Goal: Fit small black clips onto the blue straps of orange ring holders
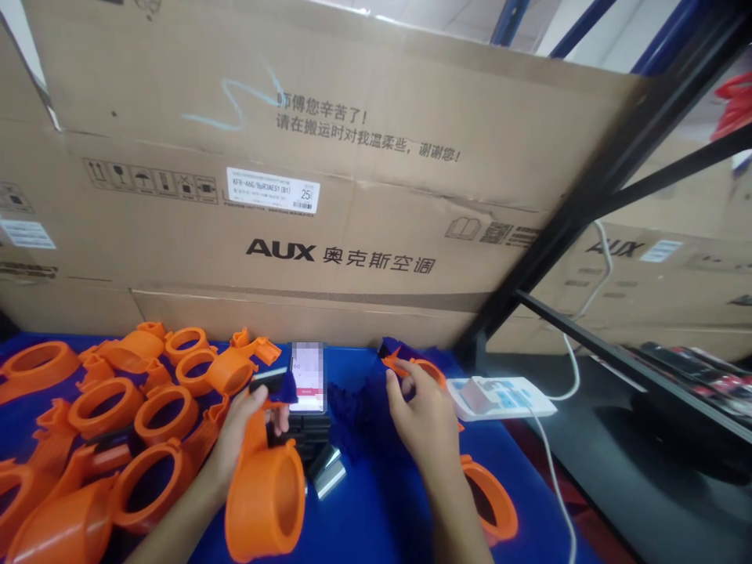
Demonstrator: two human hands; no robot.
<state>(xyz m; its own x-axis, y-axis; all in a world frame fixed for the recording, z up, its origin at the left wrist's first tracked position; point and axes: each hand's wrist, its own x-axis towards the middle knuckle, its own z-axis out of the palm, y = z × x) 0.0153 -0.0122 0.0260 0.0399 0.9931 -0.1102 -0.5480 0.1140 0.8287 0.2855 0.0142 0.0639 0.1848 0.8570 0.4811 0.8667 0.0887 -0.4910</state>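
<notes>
My left hand (238,431) is closed around a large orange plastic ring part (265,497), with a small dark blue piece (287,388) pinched at its fingertips. My right hand (420,415) is closed on a smaller orange part (411,366) that it lifts from a heap of dark blue pieces (358,403). Between the hands a phone (307,376) stands upright with its screen lit. Another orange ring (490,501) lies under my right forearm.
Several orange ring parts (106,407) are piled on the blue table cover (376,517) at the left. A white power strip (499,395) with a cable lies at the right. Large cardboard boxes (294,157) form a wall behind. A black shelf frame (587,204) stands at the right.
</notes>
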